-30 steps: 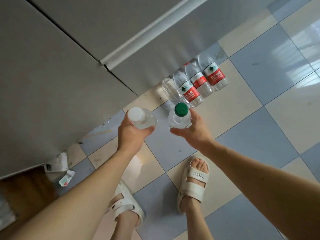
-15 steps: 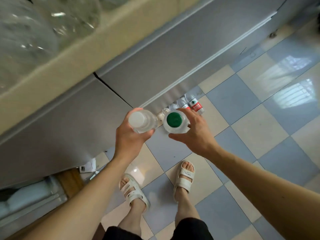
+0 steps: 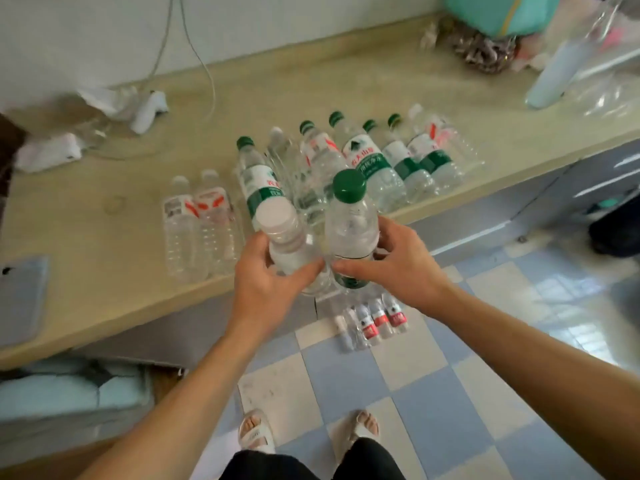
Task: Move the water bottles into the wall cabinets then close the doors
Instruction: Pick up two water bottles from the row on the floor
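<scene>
So you've got one bottle per hand right now. Your left hand (image 3: pixel 263 285) has its fingers wrapped around the clear plastic water bottle with the white cap (image 3: pixel 284 237), and your right hand (image 3: pixel 398 268) is wrapped around the clear plastic water bottle with the green cap (image 3: pixel 349 223). Both bottles stand nearly upright, caps pointing up and a bit away from you, bodies touching or almost touching each other, held just above the front edge of the beige countertop (image 3: pixel 104 271).

The thing that matters for the next bit: the wall cabinets aren't in view at all, so my guess is they're overhead, meaning the long axis of each bottle already points roughly the way it has to travel. Neither hand looks closer than the other, they're side by side.

Other task stuff: a bunch of clear green-capped and white-capped bottles standing on the counter (image 3: pixel 363 161) just past your hands, plus a row of small red-labelled bottles on the checkered floor (image 3: pixel 374 320) by the base cabinet.

Compared with half a second ago, your view has tilted up from floor and cabinet fronts to the countertop, and both bottles sit higher, same grips as before
</scene>
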`<state>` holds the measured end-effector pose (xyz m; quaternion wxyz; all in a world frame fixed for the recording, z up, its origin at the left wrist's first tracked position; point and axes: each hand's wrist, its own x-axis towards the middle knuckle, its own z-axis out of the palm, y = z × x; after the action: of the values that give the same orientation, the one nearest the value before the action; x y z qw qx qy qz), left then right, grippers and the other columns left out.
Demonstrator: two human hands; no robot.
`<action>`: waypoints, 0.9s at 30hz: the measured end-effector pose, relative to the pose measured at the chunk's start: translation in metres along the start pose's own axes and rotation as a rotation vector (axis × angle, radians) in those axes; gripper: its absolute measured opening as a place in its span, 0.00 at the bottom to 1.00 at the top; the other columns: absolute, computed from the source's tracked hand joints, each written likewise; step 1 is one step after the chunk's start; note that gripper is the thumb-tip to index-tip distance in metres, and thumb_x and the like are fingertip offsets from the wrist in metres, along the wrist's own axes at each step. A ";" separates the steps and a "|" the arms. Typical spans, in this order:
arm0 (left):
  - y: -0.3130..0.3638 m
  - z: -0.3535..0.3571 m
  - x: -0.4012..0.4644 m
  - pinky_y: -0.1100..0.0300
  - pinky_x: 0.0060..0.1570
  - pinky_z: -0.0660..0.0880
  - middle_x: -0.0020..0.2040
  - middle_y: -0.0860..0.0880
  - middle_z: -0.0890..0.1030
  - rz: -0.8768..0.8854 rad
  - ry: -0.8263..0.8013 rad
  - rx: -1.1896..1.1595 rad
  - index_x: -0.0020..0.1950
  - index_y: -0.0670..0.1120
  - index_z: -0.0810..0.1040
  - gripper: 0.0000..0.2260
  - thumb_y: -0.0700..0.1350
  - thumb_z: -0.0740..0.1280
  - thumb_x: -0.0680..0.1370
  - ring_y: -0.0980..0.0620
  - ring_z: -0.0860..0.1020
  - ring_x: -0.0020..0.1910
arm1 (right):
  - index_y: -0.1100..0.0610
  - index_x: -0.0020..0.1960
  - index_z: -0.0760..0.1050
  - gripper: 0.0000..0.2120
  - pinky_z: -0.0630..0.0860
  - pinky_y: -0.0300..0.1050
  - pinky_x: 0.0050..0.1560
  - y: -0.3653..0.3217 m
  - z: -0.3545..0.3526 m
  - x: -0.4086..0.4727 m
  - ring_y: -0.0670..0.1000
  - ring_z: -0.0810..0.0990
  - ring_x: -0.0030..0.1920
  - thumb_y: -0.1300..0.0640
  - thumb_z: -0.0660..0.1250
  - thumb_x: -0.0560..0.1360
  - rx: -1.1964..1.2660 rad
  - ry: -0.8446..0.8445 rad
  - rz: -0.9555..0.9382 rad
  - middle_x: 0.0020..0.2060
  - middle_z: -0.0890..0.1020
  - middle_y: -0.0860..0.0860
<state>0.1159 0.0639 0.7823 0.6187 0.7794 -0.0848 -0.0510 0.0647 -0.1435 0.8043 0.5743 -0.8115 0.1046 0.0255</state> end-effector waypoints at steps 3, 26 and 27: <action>0.059 -0.031 0.021 0.61 0.51 0.81 0.52 0.55 0.85 0.091 0.082 -0.027 0.59 0.55 0.79 0.24 0.54 0.81 0.65 0.56 0.84 0.52 | 0.42 0.59 0.78 0.25 0.80 0.37 0.51 -0.069 -0.010 0.020 0.39 0.84 0.52 0.43 0.81 0.65 0.005 0.002 -0.126 0.50 0.86 0.37; 0.438 -0.301 0.161 0.55 0.52 0.80 0.52 0.59 0.85 0.800 0.437 -0.097 0.58 0.59 0.82 0.22 0.63 0.77 0.67 0.61 0.83 0.50 | 0.47 0.57 0.82 0.29 0.79 0.50 0.56 -0.531 0.008 0.097 0.44 0.85 0.53 0.40 0.79 0.57 0.197 0.048 -0.907 0.50 0.87 0.43; 0.452 -0.311 0.166 0.55 0.52 0.80 0.52 0.60 0.85 0.820 0.455 -0.085 0.58 0.59 0.82 0.22 0.64 0.77 0.67 0.61 0.83 0.50 | 0.47 0.57 0.82 0.29 0.79 0.51 0.57 -0.547 0.009 0.100 0.45 0.85 0.53 0.40 0.79 0.58 0.201 0.066 -0.932 0.50 0.87 0.42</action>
<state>0.3051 0.2292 1.2977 0.6219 0.6468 -0.2457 0.3666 0.2715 0.0252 1.2924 0.5968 -0.7127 -0.2505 -0.2706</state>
